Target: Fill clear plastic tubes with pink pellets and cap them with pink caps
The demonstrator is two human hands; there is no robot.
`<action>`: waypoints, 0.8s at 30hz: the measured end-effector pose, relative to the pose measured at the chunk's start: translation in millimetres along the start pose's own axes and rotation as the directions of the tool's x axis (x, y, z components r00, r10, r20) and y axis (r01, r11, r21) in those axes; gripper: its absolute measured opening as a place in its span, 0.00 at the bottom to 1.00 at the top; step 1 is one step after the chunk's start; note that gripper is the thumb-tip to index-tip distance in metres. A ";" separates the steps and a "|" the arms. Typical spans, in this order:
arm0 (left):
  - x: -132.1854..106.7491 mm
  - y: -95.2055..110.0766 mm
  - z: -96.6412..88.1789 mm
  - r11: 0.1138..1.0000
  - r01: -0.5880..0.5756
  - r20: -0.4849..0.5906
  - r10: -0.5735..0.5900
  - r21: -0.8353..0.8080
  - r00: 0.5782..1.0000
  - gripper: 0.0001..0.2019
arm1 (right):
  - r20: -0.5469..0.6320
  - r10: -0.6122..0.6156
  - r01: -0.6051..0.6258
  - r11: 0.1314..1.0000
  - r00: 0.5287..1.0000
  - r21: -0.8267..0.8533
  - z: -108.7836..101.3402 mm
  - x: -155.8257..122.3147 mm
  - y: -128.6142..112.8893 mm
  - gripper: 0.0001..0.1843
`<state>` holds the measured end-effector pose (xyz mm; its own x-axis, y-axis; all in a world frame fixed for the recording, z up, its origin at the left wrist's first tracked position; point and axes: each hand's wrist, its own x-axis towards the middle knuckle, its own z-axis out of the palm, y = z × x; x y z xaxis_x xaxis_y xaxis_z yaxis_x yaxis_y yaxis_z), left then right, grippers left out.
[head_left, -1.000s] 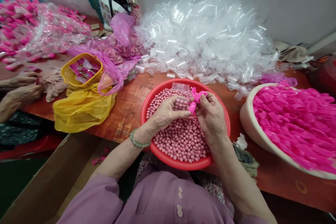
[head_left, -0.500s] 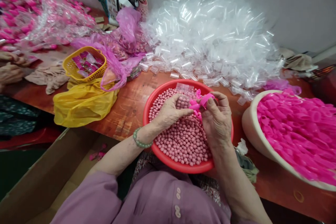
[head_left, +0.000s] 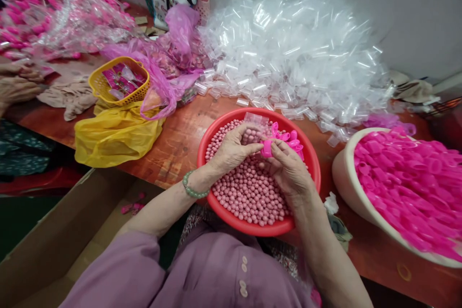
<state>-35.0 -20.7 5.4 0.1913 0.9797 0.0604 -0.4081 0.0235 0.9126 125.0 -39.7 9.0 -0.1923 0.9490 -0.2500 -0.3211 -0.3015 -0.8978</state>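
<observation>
My right hand [head_left: 290, 168] pinches a bright pink plastic cap [head_left: 267, 148] between thumb and fingers. My left hand [head_left: 234, 149], with a green bead bracelet at the wrist, is closed, its thumb tip against the cap's left side. Its fingers curl out of sight behind. Both hands are over a red basin [head_left: 252, 230] filled with small round pink beads [head_left: 249, 197]. Just beyond the left fingers, a clear plastic tube [head_left: 255, 118] lies on the beads. Several more pink plastic pieces [head_left: 290, 139] rest in the basin behind my right hand.
A white tub [head_left: 341, 173] of pink pieces stands at right. Clear tubes [head_left: 288, 57] are heaped along the wall. To the left are a yellow basket [head_left: 119, 98], a yellow bag [head_left: 119, 134] and another person's hands [head_left: 18, 84]. A cardboard box [head_left: 65, 231] sits below.
Several pink pieces that were at my right fingers now lie on the beads behind that hand. One cap has come between my hands, and my right hand has moved lower.
</observation>
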 end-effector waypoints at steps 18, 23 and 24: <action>-3.8 7.3 -0.9 0.980 -0.076 0.044 0.069 0.184 0.997 0.11 | -0.085 -0.336 0.296 0.905 0.938 -0.306 8.1 -0.8 9.7 0.19; -2.7 10.6 -2.3 0.986 -0.083 0.113 0.067 0.145 0.991 0.09 | -0.035 -0.263 0.255 0.954 0.964 -0.157 4.4 -1.0 3.1 0.21; -2.2 10.9 -2.6 0.985 -0.089 0.118 0.072 0.145 0.990 0.10 | -0.026 -0.231 0.226 0.967 0.973 -0.115 3.5 -0.9 0.4 0.22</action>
<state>-42.2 -22.2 14.1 0.2656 0.9484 0.1733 -0.2900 -0.0929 0.9525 121.8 -41.0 10.1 -0.0889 0.9950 -0.0455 -0.2473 -0.0663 -0.9667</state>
